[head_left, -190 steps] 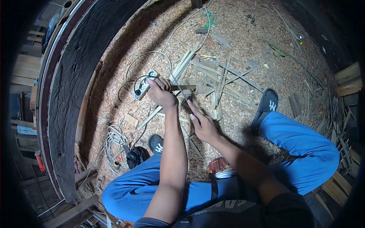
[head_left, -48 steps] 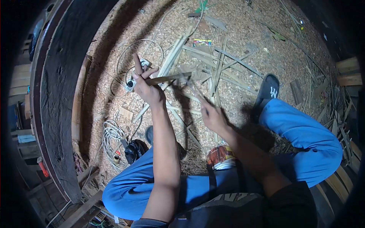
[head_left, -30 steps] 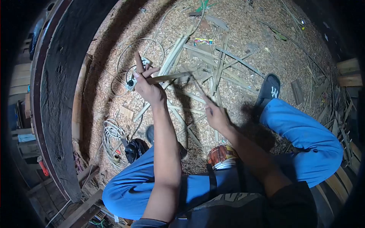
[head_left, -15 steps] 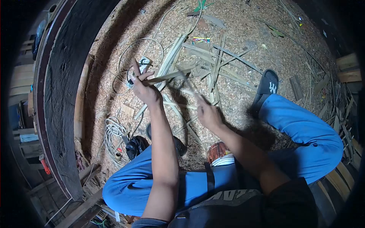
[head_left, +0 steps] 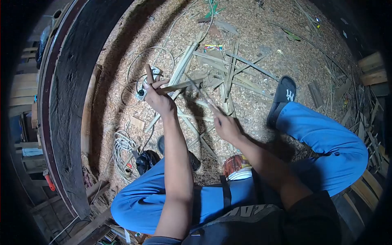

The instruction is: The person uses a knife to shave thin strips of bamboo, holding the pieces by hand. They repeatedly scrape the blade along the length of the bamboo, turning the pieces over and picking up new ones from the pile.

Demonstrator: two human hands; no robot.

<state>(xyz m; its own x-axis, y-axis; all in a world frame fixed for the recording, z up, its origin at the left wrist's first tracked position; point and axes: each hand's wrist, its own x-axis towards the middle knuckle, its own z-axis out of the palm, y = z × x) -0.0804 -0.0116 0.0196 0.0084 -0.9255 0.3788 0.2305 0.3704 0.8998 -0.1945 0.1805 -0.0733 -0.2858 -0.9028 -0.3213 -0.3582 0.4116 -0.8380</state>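
My left hand (head_left: 158, 97) is closed around one end of a bamboo strip (head_left: 183, 85), with the index finger raised. The strip points right, over the pile of loose strips, and thin curled shavings (head_left: 213, 76) show near its far end. In my right hand (head_left: 228, 130) is a knife, its handle (head_left: 213, 107) in my fist. The slim knife blade (head_left: 194, 85) points up and left and overlaps the held strip in this view. Pale cut strips (head_left: 184, 61) lie crossed on the ground beyond both hands.
Wood shavings cover the ground (head_left: 253, 118). A white power socket (head_left: 155, 72) and looped cable lie behind my left hand. A coiled white cable (head_left: 122, 145) and a black plastic bag (head_left: 147, 161) are by my left knee. A dark beam (head_left: 67, 102) curves along the left.
My right hand has shifted slightly with the knife, whose blade shows a little further left along the strip. My left hand keeps its grip, moved slightly right.
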